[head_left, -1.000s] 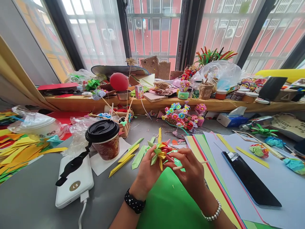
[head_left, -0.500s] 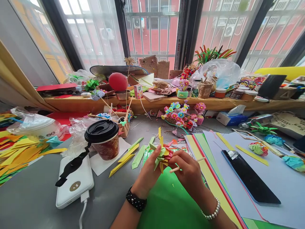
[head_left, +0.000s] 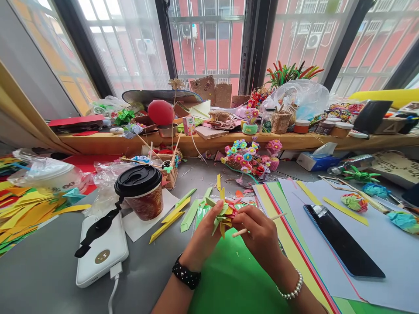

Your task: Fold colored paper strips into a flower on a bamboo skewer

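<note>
A folded paper flower (head_left: 225,213) in green, yellow and pink is held up over the green mat (head_left: 238,279). My left hand (head_left: 208,231) is closed round its left side, thumb uppermost. My right hand (head_left: 257,231) has its fingertips at the flower's right side and also grips a thin wooden stick (head_left: 240,233), which pokes out on both sides of the fingers. Exactly how the fingertips meet the petals is hidden. Folded green paper strips (head_left: 190,216) and yellow strips (head_left: 169,220) lie left of my hands.
At left stand a lidded coffee cup (head_left: 140,192) and a white power bank (head_left: 101,248) with a cable. Coloured paper sheets (head_left: 288,244) and a phone (head_left: 342,240) lie at right. Crochet-like flowers (head_left: 244,155) sit behind, below a crowded window ledge (head_left: 209,141).
The stick in my right hand has tilted slightly, its far end a little higher and further right. Both hands keep their hold on the flower; the view has shifted very slightly.
</note>
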Motion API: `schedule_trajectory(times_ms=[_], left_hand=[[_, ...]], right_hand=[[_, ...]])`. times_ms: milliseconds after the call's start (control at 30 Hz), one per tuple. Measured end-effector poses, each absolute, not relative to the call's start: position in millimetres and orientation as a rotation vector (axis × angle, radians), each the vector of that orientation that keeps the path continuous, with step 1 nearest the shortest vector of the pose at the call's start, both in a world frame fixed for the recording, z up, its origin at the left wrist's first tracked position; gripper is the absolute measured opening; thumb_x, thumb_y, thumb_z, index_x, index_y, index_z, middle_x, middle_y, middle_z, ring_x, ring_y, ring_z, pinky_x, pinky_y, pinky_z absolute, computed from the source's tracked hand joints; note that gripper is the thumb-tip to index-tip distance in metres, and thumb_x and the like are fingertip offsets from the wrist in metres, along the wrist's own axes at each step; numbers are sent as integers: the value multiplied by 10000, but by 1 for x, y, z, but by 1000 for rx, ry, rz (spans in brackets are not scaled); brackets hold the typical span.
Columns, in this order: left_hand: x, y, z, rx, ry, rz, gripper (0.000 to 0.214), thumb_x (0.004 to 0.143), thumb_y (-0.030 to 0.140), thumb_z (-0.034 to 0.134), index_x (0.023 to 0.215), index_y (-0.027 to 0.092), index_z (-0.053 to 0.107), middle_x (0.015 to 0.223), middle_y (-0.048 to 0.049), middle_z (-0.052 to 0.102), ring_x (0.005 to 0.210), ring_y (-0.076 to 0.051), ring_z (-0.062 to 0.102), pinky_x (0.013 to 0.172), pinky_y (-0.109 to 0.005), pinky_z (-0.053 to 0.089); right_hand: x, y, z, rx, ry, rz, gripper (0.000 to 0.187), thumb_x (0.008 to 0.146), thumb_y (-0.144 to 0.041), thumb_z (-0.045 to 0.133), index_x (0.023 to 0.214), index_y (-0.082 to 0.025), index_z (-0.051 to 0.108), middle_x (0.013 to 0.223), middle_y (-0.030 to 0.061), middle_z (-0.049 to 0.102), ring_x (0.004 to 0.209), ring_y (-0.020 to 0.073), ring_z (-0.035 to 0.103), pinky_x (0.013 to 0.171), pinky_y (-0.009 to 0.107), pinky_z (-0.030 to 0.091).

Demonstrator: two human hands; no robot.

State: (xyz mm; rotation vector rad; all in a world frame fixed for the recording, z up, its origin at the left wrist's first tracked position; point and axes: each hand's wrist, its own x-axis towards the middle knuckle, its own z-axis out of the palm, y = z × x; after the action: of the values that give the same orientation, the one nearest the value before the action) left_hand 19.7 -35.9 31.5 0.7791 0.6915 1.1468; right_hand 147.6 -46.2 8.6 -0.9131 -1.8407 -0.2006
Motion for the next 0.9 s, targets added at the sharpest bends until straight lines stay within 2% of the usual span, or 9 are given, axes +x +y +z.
schedule_trajectory(times_ms=[167,233,367,467,633,900], left_hand=[[16,-35,29,689,667,1197,56,713,217,615,695,195,663,670,13,646,628,-120,576,639,-217,464],[13,-31,28,599,616,1195,126,742,277,587,727,174,658,648,5,640,618,-122,586,668,-232,469],[7,-25,29,446,569,1194,248,794,347,513,836,143,648,774,-34,677,712,-141,619,730,-260,477],[6,-24,31,338,557,1188,253,806,338,500,822,133,646,827,-45,689,709,-140,625,736,-276,484],[9,-27,34,368,546,1137,310,820,363,469,832,115,655,728,-50,688,682,-151,624,764,-302,481],[10,-26,27,609,712,1214,333,795,439,477,881,170,654,957,-60,667,927,-206,582,788,-320,453]], right_hand=[[145,-49,12,-982,-1841,-160,163,828,-173,487,690,-184,573,711,23,593,652,140,572,558,224,436],[145,-50,14,-1044,-1832,-115,103,818,-260,529,763,-188,578,747,27,594,669,146,586,557,229,445],[148,-52,18,-1111,-1844,-71,216,762,-376,598,875,-193,578,829,46,612,730,173,610,559,241,464],[150,-50,17,-1094,-1889,-95,174,810,-324,548,911,-190,595,864,57,632,740,169,619,611,250,477],[149,-47,13,-1028,-1899,-96,148,838,-226,512,907,-176,634,787,42,647,687,136,616,609,221,474],[149,-49,14,-1109,-1797,-97,154,831,-189,498,865,-181,648,750,36,643,651,133,602,574,212,450]])
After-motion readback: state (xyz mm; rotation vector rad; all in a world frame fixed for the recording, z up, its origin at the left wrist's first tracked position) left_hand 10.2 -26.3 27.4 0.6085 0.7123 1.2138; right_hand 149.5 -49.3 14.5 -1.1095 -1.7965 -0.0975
